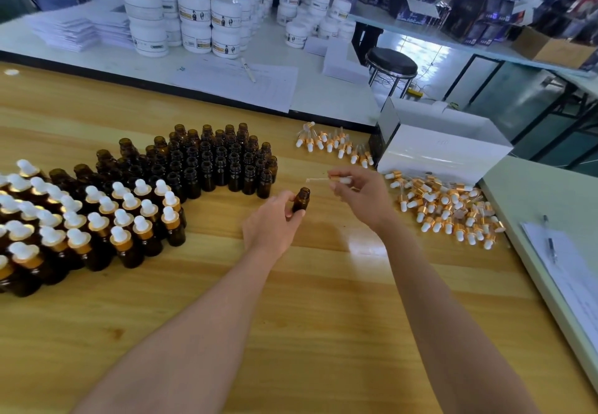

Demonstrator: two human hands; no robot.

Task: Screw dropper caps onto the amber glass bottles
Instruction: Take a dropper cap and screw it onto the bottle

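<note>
Gripping the small open-necked amber glass bottle (301, 200) upright on the pale wooden table (323, 300), your left hand (273, 224) steadies it while your right hand (359, 193) pinches a gold-collared white dropper cap (336, 180), pipette level. Glass is rigid, slick, breakable; hold the body low and turn the collar, not the soft bulb.

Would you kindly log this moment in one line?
left hand: grips uncapped bottle | right hand: pinches dropper cap, held sideways
</note>
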